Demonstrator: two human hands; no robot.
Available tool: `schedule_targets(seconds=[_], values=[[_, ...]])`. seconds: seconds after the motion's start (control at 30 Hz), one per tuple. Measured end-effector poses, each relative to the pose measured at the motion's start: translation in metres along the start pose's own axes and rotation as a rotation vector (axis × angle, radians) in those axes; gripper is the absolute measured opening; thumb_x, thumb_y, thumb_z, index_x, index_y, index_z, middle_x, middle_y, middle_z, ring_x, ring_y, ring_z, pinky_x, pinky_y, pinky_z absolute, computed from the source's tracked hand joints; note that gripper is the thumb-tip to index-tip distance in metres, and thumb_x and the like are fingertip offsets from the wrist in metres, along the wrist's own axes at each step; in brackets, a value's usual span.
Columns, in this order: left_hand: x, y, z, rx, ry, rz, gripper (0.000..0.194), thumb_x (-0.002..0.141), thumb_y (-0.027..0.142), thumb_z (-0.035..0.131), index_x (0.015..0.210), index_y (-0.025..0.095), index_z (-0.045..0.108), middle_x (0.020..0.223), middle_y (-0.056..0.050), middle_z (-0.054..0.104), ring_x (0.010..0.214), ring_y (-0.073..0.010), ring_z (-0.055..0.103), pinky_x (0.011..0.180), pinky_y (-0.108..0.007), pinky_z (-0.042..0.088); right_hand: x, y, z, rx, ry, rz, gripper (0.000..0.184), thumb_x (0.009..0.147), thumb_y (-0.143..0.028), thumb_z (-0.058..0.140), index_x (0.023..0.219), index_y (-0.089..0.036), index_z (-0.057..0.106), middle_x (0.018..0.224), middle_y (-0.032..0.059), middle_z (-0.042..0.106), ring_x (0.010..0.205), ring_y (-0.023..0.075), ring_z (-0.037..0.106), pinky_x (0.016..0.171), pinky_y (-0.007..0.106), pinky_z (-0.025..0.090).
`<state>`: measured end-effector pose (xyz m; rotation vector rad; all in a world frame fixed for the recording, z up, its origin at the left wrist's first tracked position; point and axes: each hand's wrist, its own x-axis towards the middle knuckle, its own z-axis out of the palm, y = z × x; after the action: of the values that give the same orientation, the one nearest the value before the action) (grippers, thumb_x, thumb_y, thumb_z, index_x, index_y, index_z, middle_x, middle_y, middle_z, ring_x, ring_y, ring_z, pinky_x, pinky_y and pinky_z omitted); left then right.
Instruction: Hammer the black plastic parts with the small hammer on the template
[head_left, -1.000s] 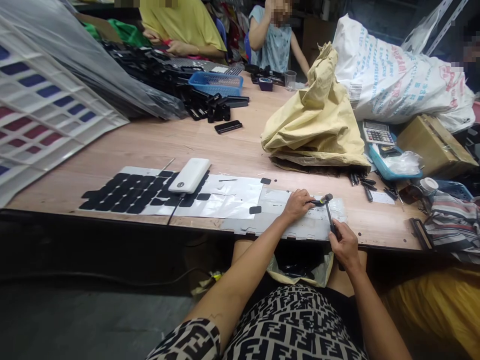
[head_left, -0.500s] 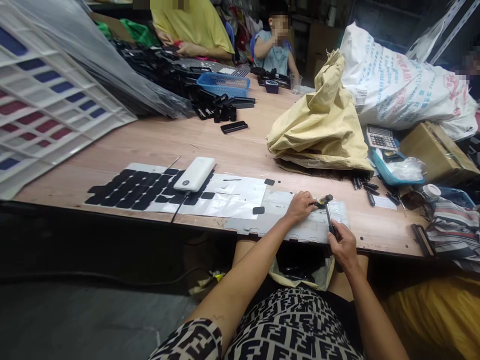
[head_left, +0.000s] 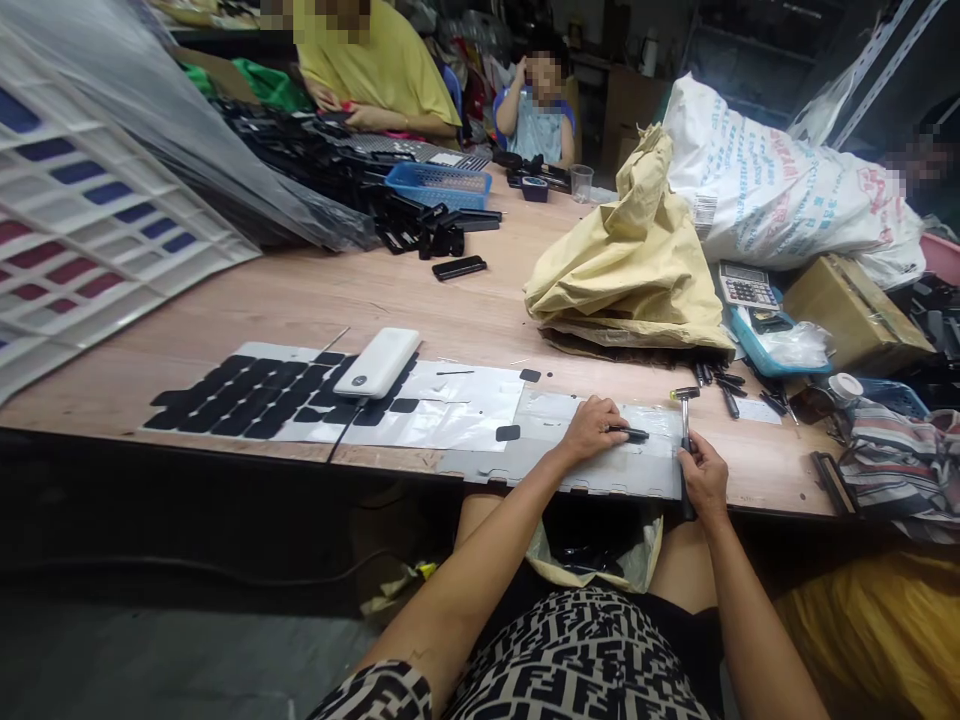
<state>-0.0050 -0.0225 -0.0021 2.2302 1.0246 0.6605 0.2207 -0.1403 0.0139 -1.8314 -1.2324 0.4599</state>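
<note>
The wooden table [head_left: 300,290] is of light brown colour. Behind it, a person in yellow [head_left: 375,70] and a person in light blue [head_left: 536,120] sit on blue chairs. Dark shelves [head_left: 757,50] stand at the back, and the grey floor [head_left: 187,640] is dim.

The person's top [head_left: 577,655] was short-sleeved, black and cream, with a bold geometric letter-like print repeated across front and left sleeve [head_left: 379,692]. Lower garment [head_left: 679,622] was plain black. Both hands were bare.
</note>
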Motion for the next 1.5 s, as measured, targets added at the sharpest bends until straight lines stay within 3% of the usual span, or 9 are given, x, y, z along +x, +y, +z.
schedule_targets(seconds=[0.33,0.47,0.57,0.67,0.83,1.03,1.17,1.4,1.5], values=[[-0.094,0.027,-0.011,-0.060,-0.089,0.092,0.016,0.075,0.029,0.079,0.090,0.033,0.079,0.118,-0.003,0.063,0.118,-0.0250,0.049,0.106,-0.043,0.036,-0.001,0.000,0.000,-0.029,0.027,-0.030,0.054,0.079,-0.041,0.061,0.123,-0.011,0.069,0.079,0.0023,0.062,0.061,0.0132,0.050,0.066,0.028,0.048],[-0.104,0.034,-0.014,-0.062,-0.100,0.116,0.021,0.067,0.038,0.084,0.087,0.030,0.078,0.125,-0.004,0.061,0.123,-0.0285,0.045,0.108,-0.045,0.035,-0.002,-0.001,0.001,-0.057,0.029,-0.050,0.051,0.080,-0.039,0.059,0.123,-0.012,0.069,0.079,0.0016,0.063,0.060,0.0129,0.050,0.065,0.028,0.048],[-0.071,0.033,-0.018,-0.091,-0.012,0.046,0.028,0.075,0.045,0.077,0.095,0.025,0.076,0.110,-0.006,0.066,0.109,-0.0250,0.054,0.098,-0.041,0.043,-0.003,-0.002,0.002,-0.088,0.040,-0.065,0.049,0.081,-0.038,0.058,0.121,-0.012,0.070,0.076,0.0010,0.062,0.059,0.0127,0.049,0.063,0.027,0.047],[-0.008,0.023,-0.020,-0.052,0.143,-0.183,0.032,0.089,0.044,0.060,0.105,0.019,0.073,0.092,-0.007,0.068,0.093,-0.0219,0.059,0.086,-0.037,0.047,-0.002,-0.001,0.003,-0.098,0.049,-0.088,0.048,0.081,-0.038,0.058,0.121,-0.013,0.070,0.075,0.0011,0.062,0.058,0.0127,0.049,0.062,0.027,0.047],[0.095,0.002,-0.018,0.113,0.306,-0.493,0.038,0.090,0.047,0.055,0.109,0.017,0.070,0.106,-0.012,0.068,0.105,-0.0285,0.060,0.086,-0.037,0.047,-0.002,0.003,0.003,-0.083,0.044,-0.108,0.048,0.082,-0.038,0.058,0.121,-0.011,0.069,0.081,0.0038,0.066,0.061,0.0136,0.053,0.066,0.028,0.050],[0.139,-0.009,-0.014,0.196,0.300,-0.685,0.028,0.086,0.037,0.059,0.099,0.016,0.072,0.109,-0.017,0.069,0.107,-0.0316,0.061,0.085,-0.040,0.046,-0.003,0.002,0.002,-0.071,0.027,-0.106,0.046,0.082,-0.035,0.059,0.121,-0.012,0.069,0.083,0.0042,0.067,0.062,0.0137,0.054,0.065,0.027,0.050],[0.120,-0.010,-0.017,0.170,0.329,-0.665,0.028,0.087,0.040,0.058,0.100,0.021,0.074,0.110,-0.013,0.069,0.102,-0.0284,0.061,0.081,-0.037,0.045,-0.003,0.001,0.002,-0.072,0.021,-0.102,0.047,0.082,-0.034,0.058,0.122,-0.012,0.068,0.082,0.0036,0.066,0.061,0.0133,0.053,0.065,0.027,0.050],[0.024,0.005,-0.006,0.137,0.163,-0.206,0.027,0.090,0.041,0.059,0.101,0.023,0.076,0.087,-0.007,0.065,0.088,-0.0235,0.053,0.075,-0.035,0.044,-0.004,-0.004,0.001,-0.069,0.023,-0.086,0.047,0.082,-0.034,0.059,0.122,-0.013,0.069,0.086,0.0048,0.068,0.062,0.0135,0.054,0.066,0.028,0.051],[0.002,0.008,0.004,0.092,0.118,-0.096,0.021,0.088,0.033,0.063,0.103,0.025,0.075,0.091,-0.005,0.065,0.091,-0.0223,0.052,0.083,-0.036,0.045,-0.005,-0.007,0.000,-0.067,0.022,-0.089,0.046,0.082,-0.034,0.058,0.121,-0.013,0.069,0.087,0.0048,0.068,0.061,0.0134,0.053,0.066,0.028,0.051]])
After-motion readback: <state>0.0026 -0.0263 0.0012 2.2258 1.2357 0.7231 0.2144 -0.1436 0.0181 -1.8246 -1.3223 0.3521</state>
